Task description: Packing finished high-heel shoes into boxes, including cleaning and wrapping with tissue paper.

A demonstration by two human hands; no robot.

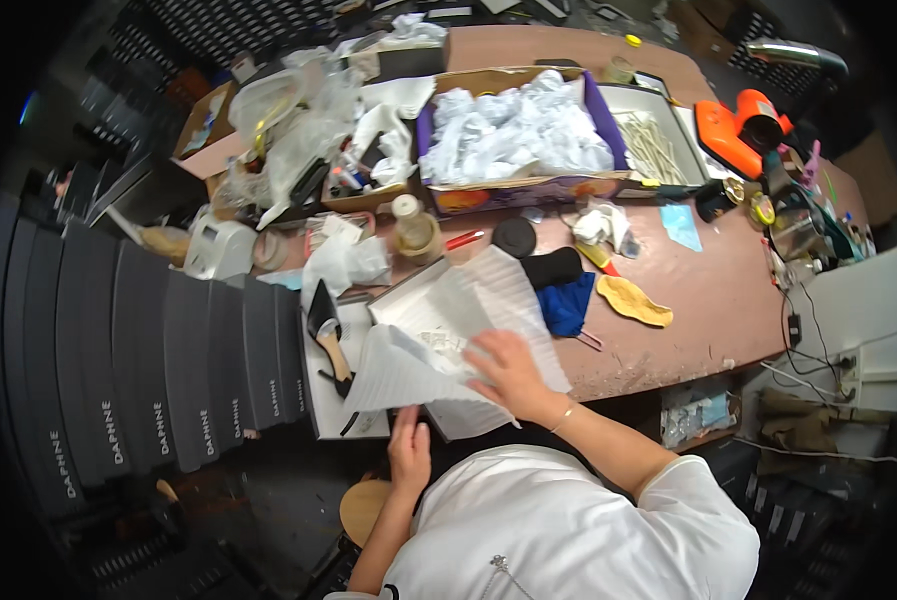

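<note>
A white ribbed wrapping sheet (513, 300) lies loosely over an open shoebox (398, 300) at the table's near edge. My right hand (511, 375) rests on the sheet with its fingers spread. By the near edge of the box, my left hand (408, 455) has its fingers stretched out, their tips at the hem of the sheet. Whether they touch the box or the sheet I cannot tell. Left of the sheet, a black high-heeled shoe (328, 335) lies in a pale tray-like box part (313, 405), partly covered by the sheet.
Dark shoeboxes (133, 350) stand in a row at left. Behind sit a purple-rimmed box (608, 125) of crumpled white paper, a bottle in a jar (416, 230), black rolls (551, 268), a blue cloth (568, 305) and a yellow insole (635, 302). An orange heat-gun-like tool (726, 140) is far right.
</note>
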